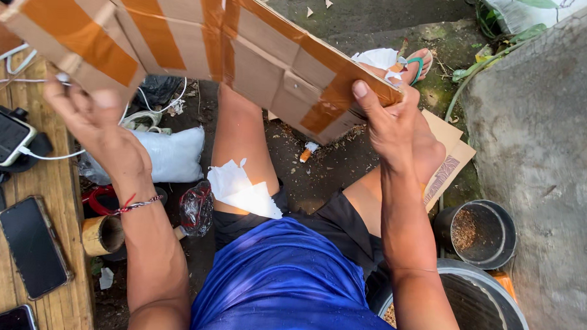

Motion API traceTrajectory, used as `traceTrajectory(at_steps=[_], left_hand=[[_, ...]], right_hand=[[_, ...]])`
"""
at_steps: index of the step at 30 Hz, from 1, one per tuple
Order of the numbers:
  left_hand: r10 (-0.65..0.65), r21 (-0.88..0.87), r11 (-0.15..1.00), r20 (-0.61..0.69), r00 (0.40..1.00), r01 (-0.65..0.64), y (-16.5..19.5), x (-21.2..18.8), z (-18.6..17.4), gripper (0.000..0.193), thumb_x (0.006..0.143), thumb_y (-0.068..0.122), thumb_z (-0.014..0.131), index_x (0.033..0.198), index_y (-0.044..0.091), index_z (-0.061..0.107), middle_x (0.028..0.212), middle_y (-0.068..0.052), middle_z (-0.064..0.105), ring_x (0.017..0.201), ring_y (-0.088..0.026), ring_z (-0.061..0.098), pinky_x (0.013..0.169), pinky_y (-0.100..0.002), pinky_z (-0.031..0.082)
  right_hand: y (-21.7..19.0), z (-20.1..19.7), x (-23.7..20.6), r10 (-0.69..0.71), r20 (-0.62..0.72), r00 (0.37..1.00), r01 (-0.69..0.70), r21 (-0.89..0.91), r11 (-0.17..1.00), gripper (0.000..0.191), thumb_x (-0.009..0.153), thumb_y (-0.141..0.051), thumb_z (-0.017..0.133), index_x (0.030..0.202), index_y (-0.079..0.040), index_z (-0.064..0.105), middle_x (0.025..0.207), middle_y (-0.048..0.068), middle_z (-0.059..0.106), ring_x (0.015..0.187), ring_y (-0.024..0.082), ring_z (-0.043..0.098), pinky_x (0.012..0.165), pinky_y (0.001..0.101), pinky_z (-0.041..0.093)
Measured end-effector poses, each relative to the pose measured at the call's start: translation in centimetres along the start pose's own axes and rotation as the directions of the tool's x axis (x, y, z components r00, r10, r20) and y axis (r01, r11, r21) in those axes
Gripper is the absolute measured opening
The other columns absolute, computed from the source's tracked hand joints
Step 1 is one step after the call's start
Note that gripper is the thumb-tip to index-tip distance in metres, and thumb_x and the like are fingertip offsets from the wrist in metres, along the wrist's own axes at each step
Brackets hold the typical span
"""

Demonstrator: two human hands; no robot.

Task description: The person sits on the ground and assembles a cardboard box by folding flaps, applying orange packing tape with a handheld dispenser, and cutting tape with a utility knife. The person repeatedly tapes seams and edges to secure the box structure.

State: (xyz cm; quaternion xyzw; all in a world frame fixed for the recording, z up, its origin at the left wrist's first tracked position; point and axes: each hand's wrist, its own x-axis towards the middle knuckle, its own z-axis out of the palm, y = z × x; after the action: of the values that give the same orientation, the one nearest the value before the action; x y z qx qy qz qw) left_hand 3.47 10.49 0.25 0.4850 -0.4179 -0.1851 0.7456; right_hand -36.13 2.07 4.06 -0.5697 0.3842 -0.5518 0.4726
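A: Biggest thing up top: a flattened brown corrugated cardboard sheet criss-crossed with glossy orange-brown packing tape, held up in the air over the lap. Its long axis runs from ten o'clock down to four o'clock.

B: And the grips?

A: The right hand is clamped on the lower corner at three o'clock, thumb pressed flat on the near face, fingers hidden behind. The left hand sits under the far edge at nine o'clock; it's blurred, fingers curled up towards the edge, but I cannot tell whether it truly pinches the board. The right is the surer hold.

B: So the sheet spans both hands?

A: Yes, lying leftward and upward from the right grip.

B: Around it?

A: At five o'clock, a round dark metal pot with brownish grain inside. At eight o'clock, a worn wooden plank bench carrying a flat black smartphone. At the centre, a torn white paper scrap rests on the thigh. At seven o'clock, a short hollow bamboo cup, matte and fibrous.
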Motion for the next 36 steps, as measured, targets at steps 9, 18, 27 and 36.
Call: traceTrajectory(at_steps=[9, 18, 27, 36], left_hand=[[-0.133, 0.547, 0.833, 0.339, 0.931, -0.081, 5.5, -2.4, 2.6, 0.026, 0.11, 0.017, 0.074, 0.121, -0.004, 0.066, 0.116, -0.016, 0.068, 0.106, -0.024, 0.066, 0.097, -0.038, 0.051], [-0.256, 0.121, 0.966, 0.374, 0.891, 0.227, 2.3, -3.1, 4.1, 0.057, 0.097, 0.018, 0.065, 0.14, -0.002, 0.035, 0.131, -0.01, 0.048, 0.121, -0.018, 0.046, 0.107, -0.033, 0.036], [-0.18, 0.088, 0.984, 0.477, 0.86, 0.157, -1.3, -4.1, 6.0, 0.09, 0.099, 0.029, 0.077, 0.155, -0.001, 0.014, 0.148, -0.018, 0.044, 0.143, -0.027, 0.047, 0.126, -0.039, 0.035], [-0.111, 0.294, 0.955, 0.456, 0.883, -0.032, -2.2, -6.5, 8.8, 0.109, 0.096, 0.057, 0.07, 0.163, -0.008, 0.014, 0.16, -0.026, 0.03, 0.153, -0.035, 0.034, 0.132, -0.044, 0.029]], right_hand=[[2.3, -2.2, -1.2, -0.014, -0.232, 0.973, 0.002, -0.051, 0.999, 0.029, 0.105, -0.022, 0.074, 0.114, 0.005, 0.069, 0.103, 0.0, 0.068, 0.094, 0.008, 0.057, 0.089, 0.0244, 0.046], [0.9, -0.4, -3.6, 0.004, -0.274, 0.962, -0.033, -0.1, 0.994, 0.031, 0.105, -0.021, 0.073, 0.121, 0.005, 0.068, 0.103, 0.0, 0.067, 0.092, 0.007, 0.056, 0.085, 0.0238, 0.045], [1.0, 3.0, -6.1, -0.016, -0.155, 0.988, -0.011, -0.174, 0.985, 0.041, 0.101, -0.01, 0.069, 0.138, 0.003, 0.057, 0.11, 0.001, 0.067, 0.092, 0.009, 0.059, 0.083, 0.0247, 0.049], [5.3, 4.5, -8.9, -0.145, 0.116, 0.983, 0.118, 0.206, 0.971, 0.118, 0.087, -0.064, 0.078, 0.165, -0.006, 0.011, 0.163, 0.005, 0.032, 0.153, 0.018, 0.033, 0.13, 0.0378, 0.03]])
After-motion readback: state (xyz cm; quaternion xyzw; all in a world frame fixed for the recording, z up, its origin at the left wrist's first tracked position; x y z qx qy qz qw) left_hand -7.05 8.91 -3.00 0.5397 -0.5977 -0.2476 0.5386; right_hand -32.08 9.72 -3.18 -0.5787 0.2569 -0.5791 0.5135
